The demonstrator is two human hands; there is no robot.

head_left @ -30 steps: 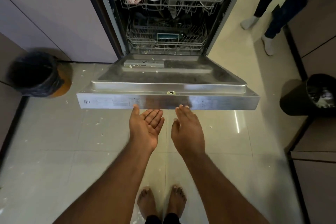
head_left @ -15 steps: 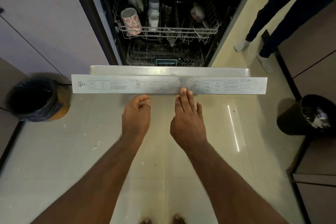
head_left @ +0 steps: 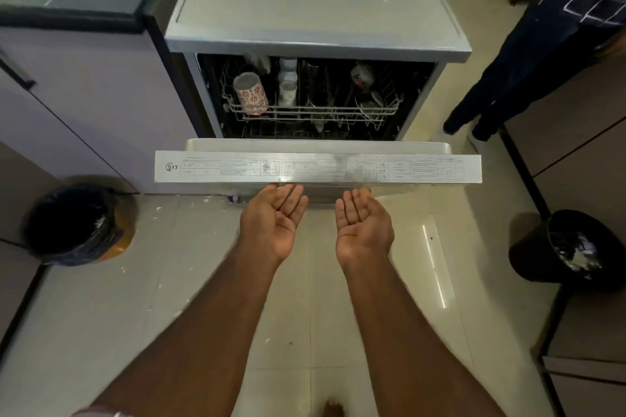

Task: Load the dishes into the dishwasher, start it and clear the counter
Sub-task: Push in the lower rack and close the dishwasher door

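Two upturned hands, left hand (head_left: pixel 272 225) and right hand (head_left: pixel 362 230), fingers straight and empty, reach under the half-raised steel dishwasher door (head_left: pixel 317 167), whose long edge runs crosswise just beyond both fingertips.

Your dishwasher door (head_left: pixel 317 167): steel, partly raised | upper rack (head_left: pixel 311 111): floral cup (head_left: pixel 251 93) tilted at left, dishes loaded

I count two hands (head_left: pixel 272 225) (head_left: pixel 363 230), one dishwasher (head_left: pixel 318 166), two bins (head_left: pixel 72 223) (head_left: pixel 569 249), and one flowered cup (head_left: pixel 250 94).
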